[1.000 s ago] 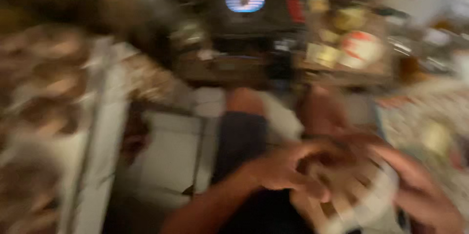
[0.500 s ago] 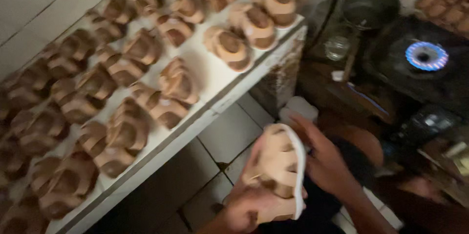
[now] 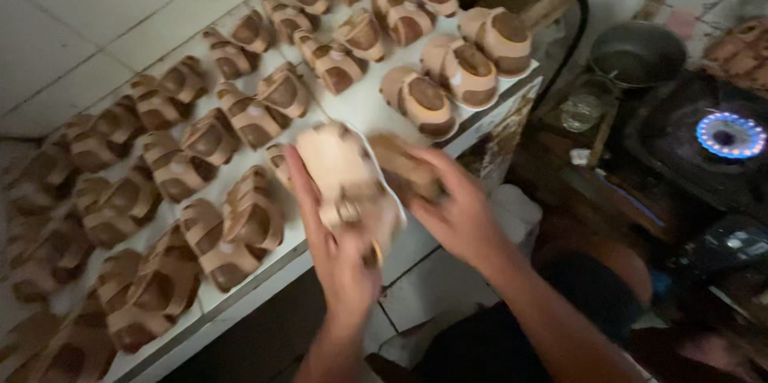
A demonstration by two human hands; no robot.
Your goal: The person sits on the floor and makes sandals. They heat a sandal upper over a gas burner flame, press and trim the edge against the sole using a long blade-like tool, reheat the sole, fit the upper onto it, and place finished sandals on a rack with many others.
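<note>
The left hand [image 3: 340,259] is gripping a pale tan sandal [image 3: 346,179] from below, its fingers wrapping the left edge and its thumb side sitting under the heel. The grip is closing firmly around this sandal, which is tilting upright above the front edge of the white desk [image 3: 364,107]. A thin white liner edge is curving along the sandal's right side.

The right hand [image 3: 456,211] is holding a darker brown sandal piece [image 3: 404,167] just beside the pale one, its fingers curling over the piece's top. Motion blur is softening this grip, so the exact finger placement cannot be told, but the piece is sitting within the hand.

Rows of brown sandals [image 3: 240,119] with crossed straps are lying in pairs across the desk, running from the lower left to the upper right. Three larger pairs [image 3: 456,71] are resting near the desk's right end.

To the right of the desk, a dark metal pan [image 3: 636,51] is standing beside a small glass jar [image 3: 582,111]. A gas burner [image 3: 730,133] is burning with a blue ring flame at the far right. Pale floor tiles [image 3: 96,7] are showing at the upper left.
</note>
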